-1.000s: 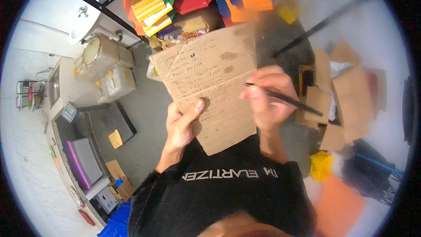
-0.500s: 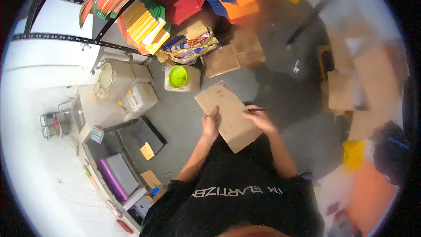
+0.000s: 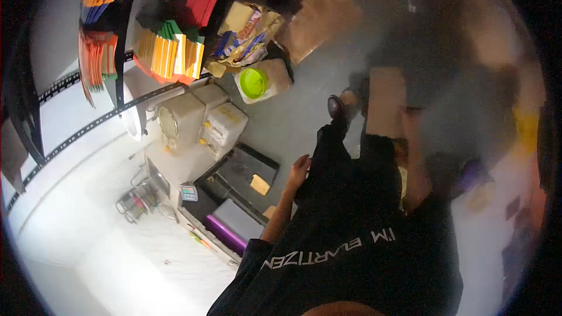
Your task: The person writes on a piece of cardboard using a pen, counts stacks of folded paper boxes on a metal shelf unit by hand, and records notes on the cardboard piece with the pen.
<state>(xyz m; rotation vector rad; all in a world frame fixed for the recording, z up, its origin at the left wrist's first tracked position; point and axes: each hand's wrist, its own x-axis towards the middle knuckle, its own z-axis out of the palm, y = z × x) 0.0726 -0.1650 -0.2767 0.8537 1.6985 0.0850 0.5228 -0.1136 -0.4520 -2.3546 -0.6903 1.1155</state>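
A flat brown cardboard piece [image 3: 386,100] is upright in the view, to the right of my legs. My right hand [image 3: 411,124] grips its right edge; the fingers are dim and blurred. By those fingers a thin dark stick, pen-like, shows faintly. My left hand [image 3: 300,171] hangs beside my left thigh, away from the cardboard, with nothing in it and its fingers loosely apart. My dark shoe [image 3: 335,107] shows on the floor left of the cardboard.
A lime green bowl [image 3: 253,83] sits on a whitish container, near a torn sack [image 3: 243,38]. Dirty white jerrycans [image 3: 224,126] stand by the sink counter. A black-framed floor tray [image 3: 243,169] holds a yellow piece. Shelves carry stacked coloured sheets [image 3: 170,55].
My left hand has let go of the cardboard and dropped to my side. My right hand has carried the cardboard rightward. The view has turned, and my leg and shoe now show.
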